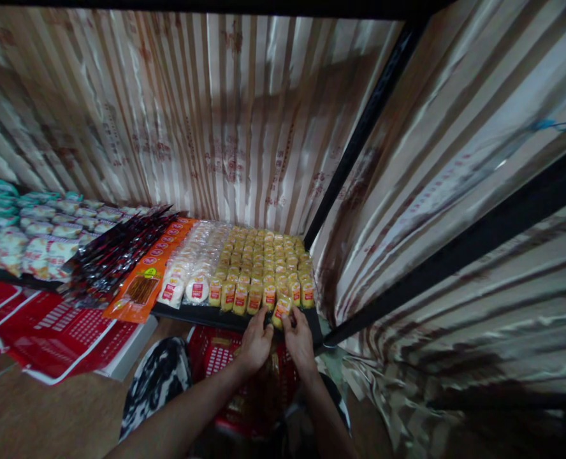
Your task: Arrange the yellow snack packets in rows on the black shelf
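Observation:
A small yellow snack packet (pixel 282 310) with a red label sits tilted at the shelf's front edge, ahead of the rows. My right hand (pixel 299 339) grips it at its right side with the fingertips. My left hand (pixel 255 341) is just left of it, with thumb and forefinger apart and the fingertips near the front of the row. Behind both hands, rows of matching yellow packets (pixel 254 262) stand close together on the black shelf (pixel 201 313). Left of these are rows of clear-wrapped white round packets (pixel 197 288).
Below my hands is a red basket (pixel 216 358) with packets inside. Further left lie orange packs (pixel 144 277), dark shiny packs (pixel 115 255) and white-and-green packs (pixel 37 255). Red bags (pixel 67 331) are below. A black post (pixel 366 127) and striped sheeting (pixel 245 115) bound the shelf.

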`<state>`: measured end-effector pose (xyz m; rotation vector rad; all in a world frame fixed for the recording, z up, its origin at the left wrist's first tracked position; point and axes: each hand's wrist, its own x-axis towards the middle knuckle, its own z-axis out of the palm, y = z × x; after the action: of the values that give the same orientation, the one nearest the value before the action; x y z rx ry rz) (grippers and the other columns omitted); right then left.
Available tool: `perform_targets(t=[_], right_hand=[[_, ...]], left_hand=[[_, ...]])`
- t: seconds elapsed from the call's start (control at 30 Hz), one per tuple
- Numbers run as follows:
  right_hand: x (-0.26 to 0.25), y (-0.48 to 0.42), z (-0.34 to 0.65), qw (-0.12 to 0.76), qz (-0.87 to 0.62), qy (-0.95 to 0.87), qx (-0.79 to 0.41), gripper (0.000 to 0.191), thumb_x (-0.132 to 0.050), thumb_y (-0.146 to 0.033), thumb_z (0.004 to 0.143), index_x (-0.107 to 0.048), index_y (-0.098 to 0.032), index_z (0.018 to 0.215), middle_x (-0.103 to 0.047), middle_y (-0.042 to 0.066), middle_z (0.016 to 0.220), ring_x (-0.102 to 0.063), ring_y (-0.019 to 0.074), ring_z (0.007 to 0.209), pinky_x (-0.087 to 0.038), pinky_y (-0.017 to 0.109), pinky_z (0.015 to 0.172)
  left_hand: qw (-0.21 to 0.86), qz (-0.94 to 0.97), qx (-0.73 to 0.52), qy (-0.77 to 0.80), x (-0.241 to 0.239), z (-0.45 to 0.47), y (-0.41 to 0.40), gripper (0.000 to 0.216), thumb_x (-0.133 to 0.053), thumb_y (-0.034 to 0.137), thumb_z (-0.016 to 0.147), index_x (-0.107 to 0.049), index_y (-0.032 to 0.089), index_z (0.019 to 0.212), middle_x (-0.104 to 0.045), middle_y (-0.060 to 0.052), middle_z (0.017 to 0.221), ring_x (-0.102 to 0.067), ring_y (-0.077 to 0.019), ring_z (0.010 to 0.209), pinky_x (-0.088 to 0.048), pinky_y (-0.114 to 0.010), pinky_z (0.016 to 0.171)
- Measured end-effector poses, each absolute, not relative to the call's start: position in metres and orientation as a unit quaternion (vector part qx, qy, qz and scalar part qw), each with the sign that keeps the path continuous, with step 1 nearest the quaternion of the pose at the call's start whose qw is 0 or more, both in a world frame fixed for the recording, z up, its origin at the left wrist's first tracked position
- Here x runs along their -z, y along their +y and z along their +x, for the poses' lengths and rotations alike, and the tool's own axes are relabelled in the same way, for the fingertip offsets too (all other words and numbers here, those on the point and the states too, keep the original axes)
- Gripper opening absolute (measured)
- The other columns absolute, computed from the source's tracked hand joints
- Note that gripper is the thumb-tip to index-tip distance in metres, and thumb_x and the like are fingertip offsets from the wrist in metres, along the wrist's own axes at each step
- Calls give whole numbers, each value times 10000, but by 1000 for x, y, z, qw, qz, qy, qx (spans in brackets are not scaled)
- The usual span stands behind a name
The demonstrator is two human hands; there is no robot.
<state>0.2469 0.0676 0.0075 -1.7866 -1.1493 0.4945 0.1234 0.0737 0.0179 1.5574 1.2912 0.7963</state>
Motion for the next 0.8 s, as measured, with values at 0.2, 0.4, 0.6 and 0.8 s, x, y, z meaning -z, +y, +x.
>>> perform_targets(t=[0.2,0.4,0.6,0.8], right_hand=[[-11,75,252,510,-698,-452,-218,463,-476,-437,756,-499,-158,1126,-631,103,992,-602,204,885,-488,328,752],[5,78,250,485,-732,-461,-131,391,-410,-429,803,-524,-150,1053,-597,136,1020,-566,239,945,-488,366,746],[10,78,248,489,-717,-486,-104,420,-429,-409,803,-530,-155,1123,-568,137,1072,-529,243,981,-486,373,754],[10,82,247,477,-720,-497,-88,404,-413,-412,812,-573,-157,1081,-575,137,1051,-524,243,969,-446,402,826]], left_hand=[[415,672,-311,528,-10,126,70,520,-376,208,815,-394,107,1325,-420,-105,1381,-356,-188,1290,-260,-354,1100],[336,737,-304,502,-11,125,65,524,-358,146,789,-418,47,1300,-414,-139,1378,-345,-210,1291,-276,-379,1099],[276,804,-298,434,-13,125,60,535,-340,95,767,-439,81,1293,-433,-120,1364,-363,-219,1270,-291,-414,1091],[290,798,-305,432,-2,129,64,525,-356,69,744,-467,102,1256,-444,-126,1352,-376,-223,1256,-334,-442,1057]])
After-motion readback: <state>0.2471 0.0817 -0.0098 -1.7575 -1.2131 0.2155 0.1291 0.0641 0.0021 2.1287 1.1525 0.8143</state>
